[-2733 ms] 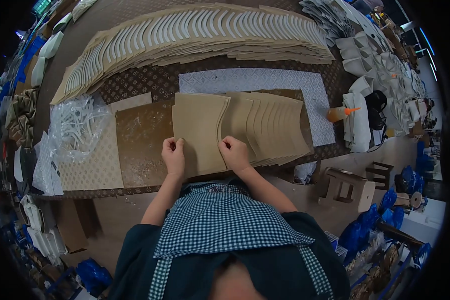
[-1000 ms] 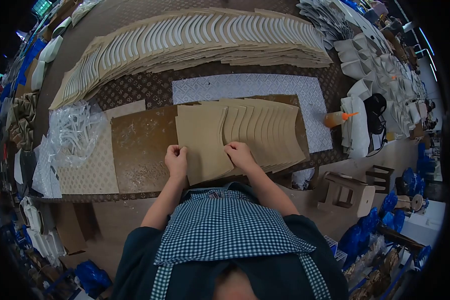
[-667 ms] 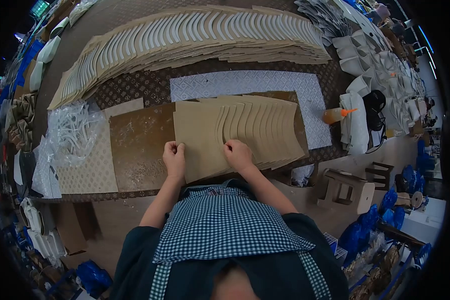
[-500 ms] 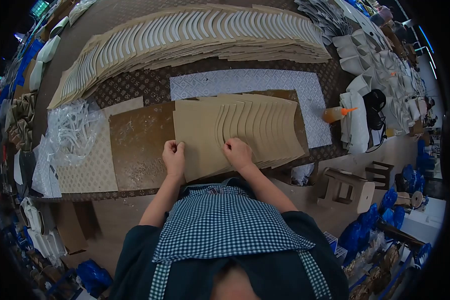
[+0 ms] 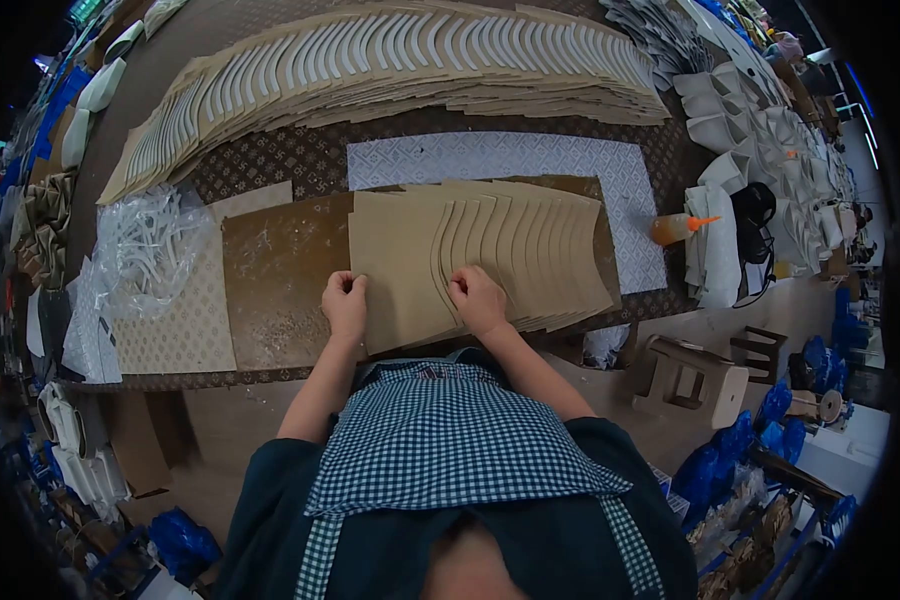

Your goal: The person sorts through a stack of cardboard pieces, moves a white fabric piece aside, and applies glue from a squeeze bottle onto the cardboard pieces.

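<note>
Tan, curved-edged sheets [image 5: 540, 250] lie fanned out in overlapping rows on a brown board in front of me. My left hand [image 5: 345, 303] is closed in a pinch at the left edge of the leftmost tan sheet [image 5: 395, 250]. My right hand [image 5: 479, 300] has its fingers curled together at that sheet's curved right edge, over the fanned pile. The fingertips of both hands are partly hidden. Left of the sheets, the bare surface of the brown board [image 5: 280, 265] shows whitish specks and smears.
Behind the board stretches a long fanned stack of tan pieces with white strips [image 5: 370, 50]. A clear bag of white strips [image 5: 155, 250] lies at left. A bottle with an orange nozzle [image 5: 675, 229] is at right, near stacked pale pieces [image 5: 730, 130]. A stool [image 5: 690, 380] stands on the floor.
The view has shifted slightly. Both hands stay pinched at nearly the same places on the tan sheet, and the sheets show no clear movement.
</note>
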Motion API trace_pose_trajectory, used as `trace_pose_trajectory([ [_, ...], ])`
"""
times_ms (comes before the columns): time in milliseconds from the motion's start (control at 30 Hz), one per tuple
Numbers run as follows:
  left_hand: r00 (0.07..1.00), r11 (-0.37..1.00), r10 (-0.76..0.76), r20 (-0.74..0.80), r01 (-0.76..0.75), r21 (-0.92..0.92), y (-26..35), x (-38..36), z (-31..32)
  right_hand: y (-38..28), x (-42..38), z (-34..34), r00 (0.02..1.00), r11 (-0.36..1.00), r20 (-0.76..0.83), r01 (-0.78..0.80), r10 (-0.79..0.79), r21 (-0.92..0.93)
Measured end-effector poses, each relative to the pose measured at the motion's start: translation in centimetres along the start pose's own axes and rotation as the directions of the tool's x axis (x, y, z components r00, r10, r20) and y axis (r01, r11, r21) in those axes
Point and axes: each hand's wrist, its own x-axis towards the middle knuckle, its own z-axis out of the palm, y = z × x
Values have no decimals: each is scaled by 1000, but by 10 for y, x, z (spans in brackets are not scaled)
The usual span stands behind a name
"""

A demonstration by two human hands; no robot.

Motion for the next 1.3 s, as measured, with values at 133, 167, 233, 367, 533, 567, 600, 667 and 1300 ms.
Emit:
trace_pose_trajectory([
  [133,1000,1000,9,17,-8,-16,-1,2,-6,0,0,1,1000,1000,-3,-3,3,-12],
  [167,1000,1000,18,21,-18,-9,-1,3,-8,1,-1,1,1000,1000,-2,-1,1,-11],
  [233,999,999,42,20,-42,2,1,5,-11,1,0,1,1000,1000,-1,3,-3,-10],
  [367,999,999,53,-1,-53,-11,7,4,-11,-1,-2,0,999,999,-14,30,-30,-37],
  [533,981,972,184,-61,-172,162,3,6,-11,-14,-6,-1,986,986,-53,155,-159,-68],
  [567,967,952,243,-83,-221,214,1,6,-11,-15,-7,2,985,984,-44,165,-168,-67],
  [600,981,975,179,-68,-168,148,4,5,-12,-16,-7,5,984,983,-36,174,-176,-66],
  [667,998,998,56,-26,-55,17,12,3,-16,-15,-8,8,982,980,-27,183,-186,-71],
  [1300,989,981,141,-40,-134,141,-8,16,-32,-15,-8,9,991,988,-17,130,-132,-88],
])
